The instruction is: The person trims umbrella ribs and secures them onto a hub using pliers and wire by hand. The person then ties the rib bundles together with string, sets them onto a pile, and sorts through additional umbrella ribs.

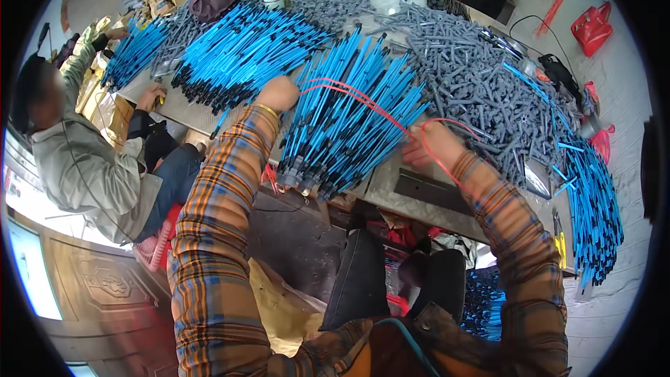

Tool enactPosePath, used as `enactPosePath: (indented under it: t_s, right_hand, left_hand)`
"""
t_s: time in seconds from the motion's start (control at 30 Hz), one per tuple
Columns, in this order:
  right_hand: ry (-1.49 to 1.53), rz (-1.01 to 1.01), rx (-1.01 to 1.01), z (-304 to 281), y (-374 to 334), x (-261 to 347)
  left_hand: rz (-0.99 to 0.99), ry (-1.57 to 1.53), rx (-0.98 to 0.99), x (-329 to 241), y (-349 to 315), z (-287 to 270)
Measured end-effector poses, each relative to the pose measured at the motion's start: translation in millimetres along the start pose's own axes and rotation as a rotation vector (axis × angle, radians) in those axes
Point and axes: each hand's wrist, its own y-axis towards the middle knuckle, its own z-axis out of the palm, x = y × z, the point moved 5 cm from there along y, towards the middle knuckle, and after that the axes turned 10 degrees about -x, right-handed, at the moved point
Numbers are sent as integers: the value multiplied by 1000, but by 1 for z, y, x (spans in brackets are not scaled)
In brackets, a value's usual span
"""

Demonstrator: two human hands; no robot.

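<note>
A loose bundle of thin blue rods with black ends (352,115) lies on the table straight in front of me. Across its top runs a doubled red cord (359,95). My left hand (279,94) is closed at the bundle's left side, gripping one end of the cord. At the bundle's right side my right hand (434,145) has its fingers closed round the other end, with a loop of cord hanging over the wrist. Dark grey fittings cluster at the bundle's near end. What lies beneath the bundle is hidden.
Another blue rod pile (244,45) lies to the left, and a big heap of grey plastic parts (474,77) to the right. More rods (593,202) hang over the table's right edge. A co-worker (98,160) sits at left. Yellow-handled pliers (560,241) lie at right.
</note>
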Motion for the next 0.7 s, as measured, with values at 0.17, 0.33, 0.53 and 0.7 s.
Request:
enactPosePath:
  t_s: [0.17,0.33,0.53,0.7]
  right_hand:
    - [17,5,-131,6,5,2]
    - [23,-194,-133,-4,22,-7]
    - [172,-144,-206,11,7,6]
    - [118,-237,-204,8,19,1]
  left_hand:
    - [-161,-82,-471,-58,-27,-64]
    - [-37,-444,-279,-122,-21,-75]
    - [-163,-777,-542,-103,-22,-54]
    - [-426,-719,-700,-84,-40,-30]
